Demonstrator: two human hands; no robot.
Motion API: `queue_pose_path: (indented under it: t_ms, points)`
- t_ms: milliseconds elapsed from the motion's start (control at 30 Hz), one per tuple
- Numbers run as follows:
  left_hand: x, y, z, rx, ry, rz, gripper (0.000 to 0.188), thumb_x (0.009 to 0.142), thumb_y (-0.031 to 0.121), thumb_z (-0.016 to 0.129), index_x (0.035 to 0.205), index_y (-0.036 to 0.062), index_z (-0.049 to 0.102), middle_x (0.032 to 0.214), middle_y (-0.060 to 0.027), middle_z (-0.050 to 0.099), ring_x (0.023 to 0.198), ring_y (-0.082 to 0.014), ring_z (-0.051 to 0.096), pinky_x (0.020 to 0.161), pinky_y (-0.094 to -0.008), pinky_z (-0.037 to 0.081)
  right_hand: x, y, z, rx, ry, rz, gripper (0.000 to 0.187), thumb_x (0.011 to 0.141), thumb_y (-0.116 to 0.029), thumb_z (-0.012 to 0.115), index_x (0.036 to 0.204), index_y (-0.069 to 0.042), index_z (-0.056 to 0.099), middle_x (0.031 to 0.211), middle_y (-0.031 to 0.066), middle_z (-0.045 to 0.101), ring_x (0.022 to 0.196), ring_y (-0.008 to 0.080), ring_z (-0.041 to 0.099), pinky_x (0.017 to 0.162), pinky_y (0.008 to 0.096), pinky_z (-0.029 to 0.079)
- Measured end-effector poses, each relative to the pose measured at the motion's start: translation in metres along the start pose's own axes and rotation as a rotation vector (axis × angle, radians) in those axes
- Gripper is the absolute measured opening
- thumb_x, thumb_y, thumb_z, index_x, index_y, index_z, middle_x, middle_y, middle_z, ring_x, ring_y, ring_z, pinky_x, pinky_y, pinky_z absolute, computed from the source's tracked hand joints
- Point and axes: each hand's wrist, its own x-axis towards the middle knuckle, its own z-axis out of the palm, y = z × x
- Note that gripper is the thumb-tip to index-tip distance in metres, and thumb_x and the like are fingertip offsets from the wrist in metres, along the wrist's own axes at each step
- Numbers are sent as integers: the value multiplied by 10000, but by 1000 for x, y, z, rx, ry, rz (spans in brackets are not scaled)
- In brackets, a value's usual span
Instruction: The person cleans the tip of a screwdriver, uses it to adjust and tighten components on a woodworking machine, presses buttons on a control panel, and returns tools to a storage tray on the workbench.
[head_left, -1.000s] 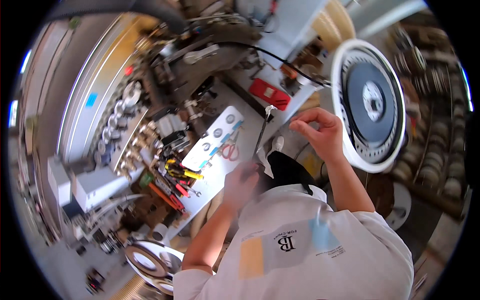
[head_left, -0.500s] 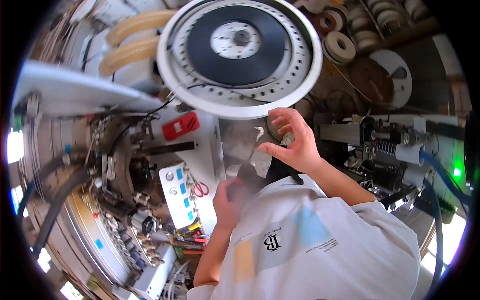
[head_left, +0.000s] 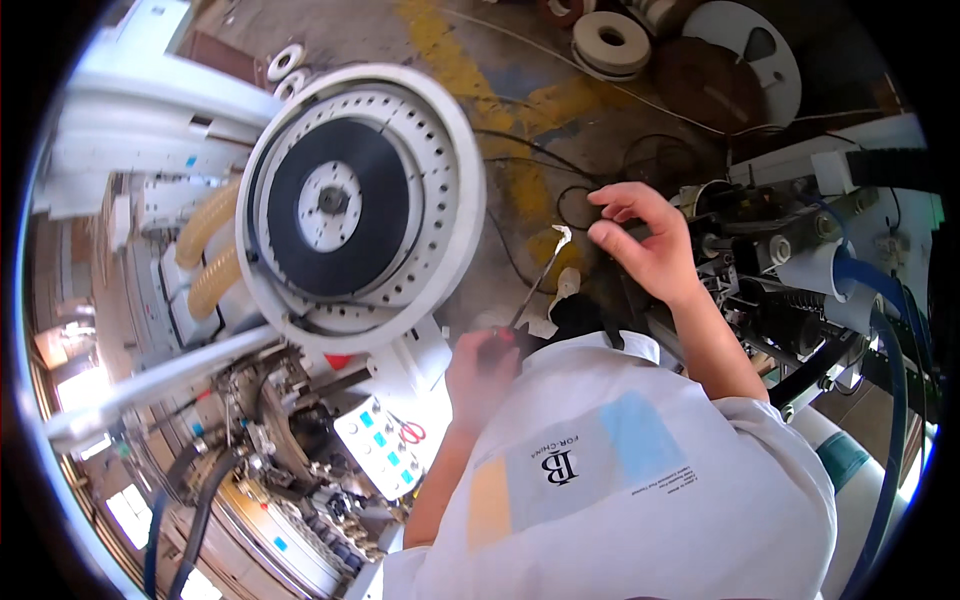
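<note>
Dark rod [head_left: 537, 285] points forward, slanting right.

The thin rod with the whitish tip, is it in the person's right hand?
No, the thin rod extends from the left hand, while the right hand is apart from it.

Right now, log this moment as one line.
left hand: blurred, gripping thin rod with whitish tip; right hand: open, apparently empty; at left: perforated white wheel, white control panel
</note>
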Motion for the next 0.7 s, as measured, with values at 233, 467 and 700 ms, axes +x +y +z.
queue_pose_path:
  t_ms: [233,467,700]
  points:
    - [88,55,44,76,-126,249,433,775,139,839,1148,110,620,1015,-98,705,875,-286,718,764,-364,572,41,22,-57,-219,51,-78,388,729,-198,902,1069,-86,752,1029,72,736,842,212,676,724,313,568]
    - [217,107,98,-6,-295,422,332,801,48,817,1085,16,647,979,-94,680,830,-193,681,744,-291,534,91,53,-118,-445,365,-79,262,727,-143,894,954,-86,775,916,53,750,726,176,671,620,292,545]
    - [339,170,163,-138,-507,579,336,802,87,822,1095,40,665,955,-93,689,822,-201,685,744,-292,540,153,75,-173,-469,750,24,242,688,-119,927,850,-54,759,845,62,734,701,167,664,603,284,535]
